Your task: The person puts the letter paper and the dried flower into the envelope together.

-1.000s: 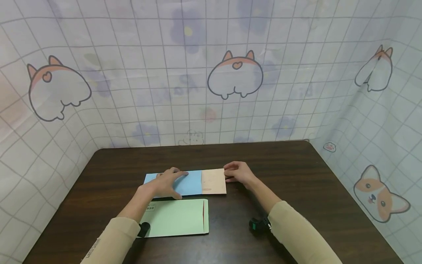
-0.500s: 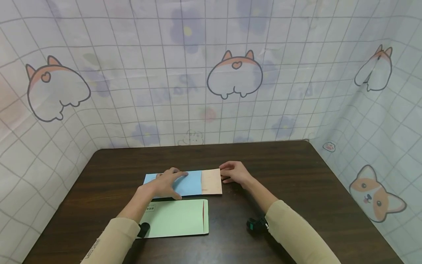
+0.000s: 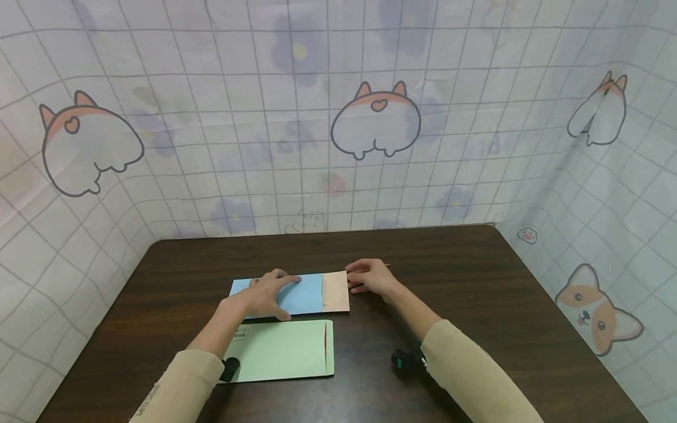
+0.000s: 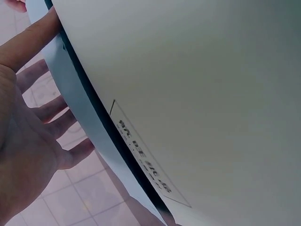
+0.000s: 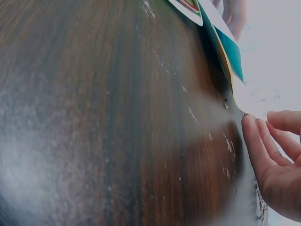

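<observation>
A light blue envelope (image 3: 309, 294) lies across the table, and a beige card (image 3: 335, 292) sticks out of its right end. My left hand (image 3: 264, 295) rests on the envelope with fingers spread and thumb by its near edge. In the left wrist view the fingers (image 4: 56, 125) reach across the blue strip. At the card's right edge is my right hand (image 3: 372, 277), fingertips against that edge. The right wrist view shows its fingers (image 5: 256, 146) meeting the card's end. A pale green envelope (image 3: 280, 351) with a red slit lies nearer to me.
The dark wood table (image 3: 460, 294) runs back to a gridded curtain (image 3: 254, 117) printed with corgis, which also hangs at both sides. Black cameras sit at the left wrist (image 3: 230, 369) and right wrist (image 3: 407, 359).
My right hand has moved left with the beige card, so less of the card shows outside the blue envelope. The left hand has stayed on the envelope.
</observation>
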`<state>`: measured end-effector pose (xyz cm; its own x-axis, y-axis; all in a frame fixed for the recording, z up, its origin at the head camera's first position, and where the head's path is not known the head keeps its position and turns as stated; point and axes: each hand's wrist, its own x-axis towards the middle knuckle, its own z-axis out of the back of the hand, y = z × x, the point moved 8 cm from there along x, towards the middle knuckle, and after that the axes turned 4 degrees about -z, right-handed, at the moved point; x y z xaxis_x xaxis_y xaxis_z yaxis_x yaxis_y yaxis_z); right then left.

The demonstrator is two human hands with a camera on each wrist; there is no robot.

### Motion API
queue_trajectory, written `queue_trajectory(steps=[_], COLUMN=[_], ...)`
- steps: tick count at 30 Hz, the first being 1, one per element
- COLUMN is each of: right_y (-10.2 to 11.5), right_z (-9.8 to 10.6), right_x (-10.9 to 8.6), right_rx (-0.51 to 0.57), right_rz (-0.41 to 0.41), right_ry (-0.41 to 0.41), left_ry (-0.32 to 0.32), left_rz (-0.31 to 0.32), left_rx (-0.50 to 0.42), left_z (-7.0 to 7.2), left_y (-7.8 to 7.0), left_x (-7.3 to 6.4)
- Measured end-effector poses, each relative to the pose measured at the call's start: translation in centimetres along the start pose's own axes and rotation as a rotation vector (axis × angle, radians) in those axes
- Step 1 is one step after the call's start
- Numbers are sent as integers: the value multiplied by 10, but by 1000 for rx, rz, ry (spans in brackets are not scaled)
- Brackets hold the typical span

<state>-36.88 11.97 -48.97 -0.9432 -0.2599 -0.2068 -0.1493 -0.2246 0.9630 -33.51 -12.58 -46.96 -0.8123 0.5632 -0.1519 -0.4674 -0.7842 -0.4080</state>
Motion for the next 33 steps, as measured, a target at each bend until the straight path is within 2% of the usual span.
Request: queue_trajectory(steps=[33], right_y=[4], right_z=[-22], right_x=[7], right_rx=[70], right_rz=[6], right_ry=[95], left_ry=[2], left_rz=[12], left_rx=[-7], left_z=[-1], left_y=[1], left_x=[2])
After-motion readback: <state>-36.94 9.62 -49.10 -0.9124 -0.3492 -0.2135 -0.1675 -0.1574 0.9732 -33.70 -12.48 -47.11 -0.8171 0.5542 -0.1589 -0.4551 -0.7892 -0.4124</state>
